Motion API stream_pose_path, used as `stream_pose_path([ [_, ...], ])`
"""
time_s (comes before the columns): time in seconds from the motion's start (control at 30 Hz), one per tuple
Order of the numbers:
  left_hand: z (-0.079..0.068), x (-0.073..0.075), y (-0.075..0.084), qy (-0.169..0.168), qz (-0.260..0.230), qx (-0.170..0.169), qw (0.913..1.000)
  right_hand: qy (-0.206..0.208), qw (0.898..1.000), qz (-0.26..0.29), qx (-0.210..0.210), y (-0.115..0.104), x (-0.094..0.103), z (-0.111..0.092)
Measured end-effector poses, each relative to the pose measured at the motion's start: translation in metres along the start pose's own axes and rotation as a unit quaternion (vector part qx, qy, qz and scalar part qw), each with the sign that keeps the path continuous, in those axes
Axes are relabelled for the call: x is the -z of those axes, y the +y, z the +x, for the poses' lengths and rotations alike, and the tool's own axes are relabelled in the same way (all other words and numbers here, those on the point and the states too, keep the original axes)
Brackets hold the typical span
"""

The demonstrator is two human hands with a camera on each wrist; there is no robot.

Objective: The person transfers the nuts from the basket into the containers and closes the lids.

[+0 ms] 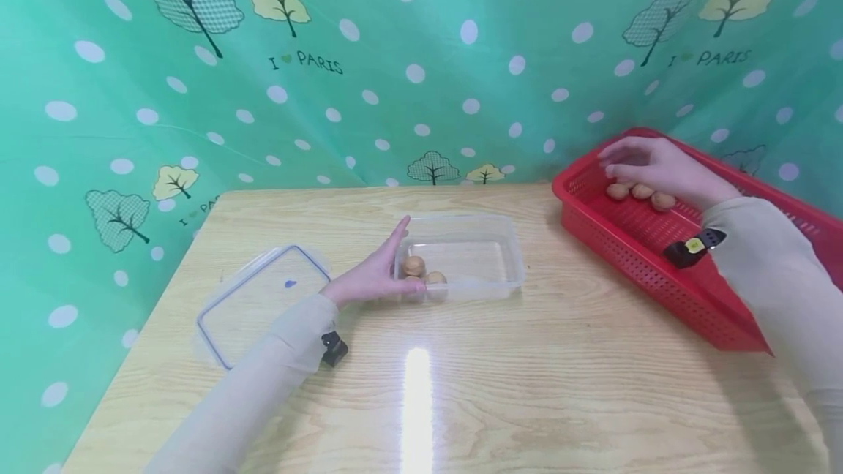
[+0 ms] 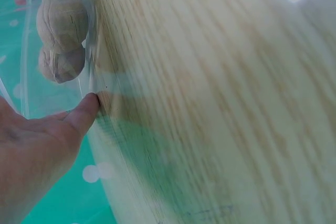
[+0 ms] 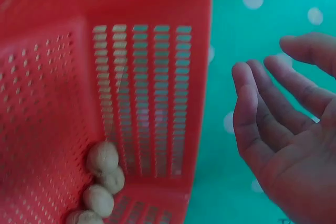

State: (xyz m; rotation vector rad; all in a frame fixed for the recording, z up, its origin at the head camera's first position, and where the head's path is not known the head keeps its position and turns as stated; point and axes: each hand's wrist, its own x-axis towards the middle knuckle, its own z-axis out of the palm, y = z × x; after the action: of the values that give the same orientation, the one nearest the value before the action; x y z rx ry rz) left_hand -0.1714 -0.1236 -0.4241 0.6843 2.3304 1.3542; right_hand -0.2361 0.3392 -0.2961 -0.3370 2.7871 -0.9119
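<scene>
A clear plastic food container (image 1: pixel 516 258) sits on the table with a few walnuts (image 1: pixel 413 265) in its left end. My left hand (image 1: pixel 372 275) rests at that end, fingers extended along the side and thumb at the front wall. The left wrist view shows the straight thumb (image 2: pixel 84 114) at the container's edge, below the walnuts (image 2: pixel 63 22). Over the far end of a red plastic basket (image 1: pixel 632 254), my right hand (image 1: pixel 648 163) hangs with loosely bent fingers and holds nothing. Below it, several walnuts (image 3: pixel 100 200) lie against the basket's end.
A clear lid (image 1: pixel 263 306) with a blue seal lies on the wooden table (image 1: pixel 527 393), left of the container and partly under my left forearm. The basket's raised rim (image 1: pixel 573 207) stands along the right side. A green patterned cloth (image 1: pixel 421 35) hangs behind the table.
</scene>
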Motion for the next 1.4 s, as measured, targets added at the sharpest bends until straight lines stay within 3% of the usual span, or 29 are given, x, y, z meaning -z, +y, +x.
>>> stream_pose_path([
  [0.33,-0.001,0.0,0.001,0.0,0.005,0.001,1.0,0.01,1.0,-0.014,-0.002,0.037,0.0,0.01],
  [0.53,0.001,-0.001,0.001,0.002,0.012,0.006,0.9999,0.019,1.0,0.004,-0.021,0.059,-0.001,0.009],
  [0.97,-0.001,-0.001,0.002,0.004,0.008,0.009,0.9999,-0.006,0.999,-0.008,-0.048,0.09,0.005,0.007],
  [1.2,-0.001,-0.001,0.002,0.0,0.012,-0.002,0.9999,-0.004,0.994,0.024,-0.104,0.105,0.006,-0.001],
  [1.4,-0.001,-0.001,0.001,0.0,0.002,-0.002,1.0,-0.009,0.993,0.025,-0.118,0.118,0.009,-0.009],
])
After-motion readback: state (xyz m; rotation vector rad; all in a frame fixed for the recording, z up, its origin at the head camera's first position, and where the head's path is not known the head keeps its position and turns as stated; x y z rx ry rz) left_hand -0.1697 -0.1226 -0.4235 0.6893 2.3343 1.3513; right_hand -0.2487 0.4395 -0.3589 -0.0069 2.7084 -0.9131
